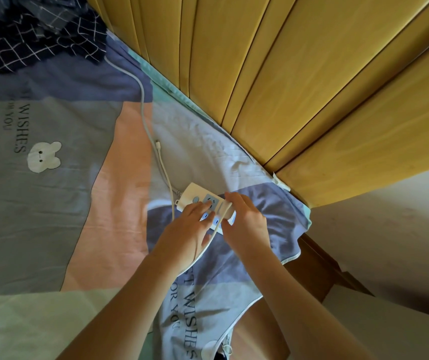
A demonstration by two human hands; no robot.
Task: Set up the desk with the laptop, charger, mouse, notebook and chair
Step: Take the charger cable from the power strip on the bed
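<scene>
On the bed, near right, my left hand (186,229) presses the power strip (206,205); my right hand (244,222) pinches the charger cable (214,229). Desk, laptop, mouse unseen: setup barely begun.

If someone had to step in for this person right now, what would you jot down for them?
Left hand: fingers pressing flat on the white power strip, steadying it on the bedsheet.
Right hand: pinching something white at the strip's far end; a white cable runs from there back between the hands. Whether it is fully plugged in cannot be told.
A second thin cable lies loose on the sheet, its small plug free.
Laptop, mouse, notebook, chair and desk are all out of view.
Left to do: settle the charger, then everything at the desk.
</scene>
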